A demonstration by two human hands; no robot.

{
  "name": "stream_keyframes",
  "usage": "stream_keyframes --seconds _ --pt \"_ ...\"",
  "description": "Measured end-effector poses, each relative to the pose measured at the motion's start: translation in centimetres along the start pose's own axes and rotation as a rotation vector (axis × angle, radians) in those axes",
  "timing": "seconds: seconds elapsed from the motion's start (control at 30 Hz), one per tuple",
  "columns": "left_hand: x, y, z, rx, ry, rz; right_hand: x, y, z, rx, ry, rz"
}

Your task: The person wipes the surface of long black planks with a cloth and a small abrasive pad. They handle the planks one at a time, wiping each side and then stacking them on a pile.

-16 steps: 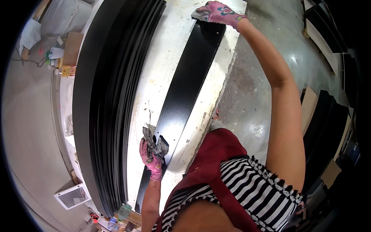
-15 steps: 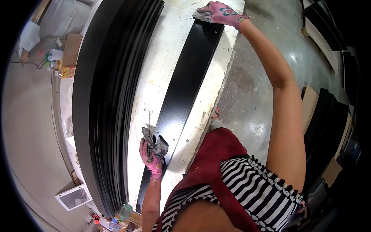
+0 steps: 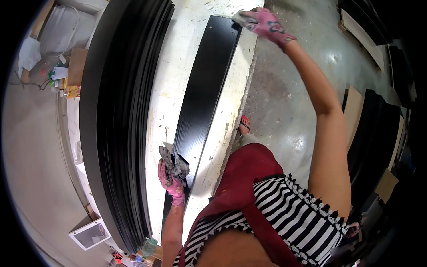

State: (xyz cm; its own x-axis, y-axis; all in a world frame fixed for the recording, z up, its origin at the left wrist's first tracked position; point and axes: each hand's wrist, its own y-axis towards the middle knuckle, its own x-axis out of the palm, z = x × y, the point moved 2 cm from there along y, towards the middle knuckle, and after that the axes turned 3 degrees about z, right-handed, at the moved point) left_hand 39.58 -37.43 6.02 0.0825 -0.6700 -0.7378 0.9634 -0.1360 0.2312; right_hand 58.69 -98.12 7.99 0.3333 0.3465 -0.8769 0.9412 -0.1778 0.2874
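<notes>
A long glossy black board (image 3: 202,80) lies on a white, paint-spotted work table (image 3: 164,75). My left hand (image 3: 172,189), in a pink flowered glove, is closed around a crumpled, black-stained grey rag (image 3: 179,167) over the near part of the board. Out at the board's far right corner is my right hand (image 3: 269,27), gloved alike and slightly blurred. Its fingers are closed on a pale grey pad (image 3: 242,18), which looks like a folded cloth or sanding piece; its exact kind I cannot make out. The pad overlaps the board's corner.
Many black boards stand in a long stack (image 3: 120,111) along the table's left side. A greenish clear container (image 3: 149,246) sits at the stack's near end. More dark boards (image 3: 371,129) lean at the right beyond the concrete floor (image 3: 284,98).
My right hand has moved from the board's far end to its right corner, with the pad still held. The view has shifted a little; my left hand stays over the board with the rag.
</notes>
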Motion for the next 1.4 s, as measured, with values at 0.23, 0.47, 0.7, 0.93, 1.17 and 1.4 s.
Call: stream_keyframes --seconds 0.23,0.47,0.7,0.93,1.17,1.4 --pt "0.1 -0.2 0.6 -0.009 -0.061 0.029 1.0 -8.5 -11.2 -0.026 -0.105 0.152" --pt "0.0 -0.2 0.1 0.007 -0.064 0.017 2.4 -16.5 -17.9 -0.174 0.085 -0.036" --pt "0.3 0.2 0.5 -0.013 -0.181 0.03 0.8 -0.9 -3.7 0.313 -0.024 0.004" --pt "0.2 -0.2 0.3 -0.05 -0.19 0.024 1.2 -11.3 -13.3 -0.032 -0.027 0.014" --pt "-0.1 -0.6 -0.1 -0.053 -0.162 0.022 1.1 -14.9 -17.2 -0.087 0.003 -0.149" --pt "0.0 0.2 -0.4 0.019 -0.16 0.001 1.5 -4.9 -8.9 0.185 -0.241 0.053"
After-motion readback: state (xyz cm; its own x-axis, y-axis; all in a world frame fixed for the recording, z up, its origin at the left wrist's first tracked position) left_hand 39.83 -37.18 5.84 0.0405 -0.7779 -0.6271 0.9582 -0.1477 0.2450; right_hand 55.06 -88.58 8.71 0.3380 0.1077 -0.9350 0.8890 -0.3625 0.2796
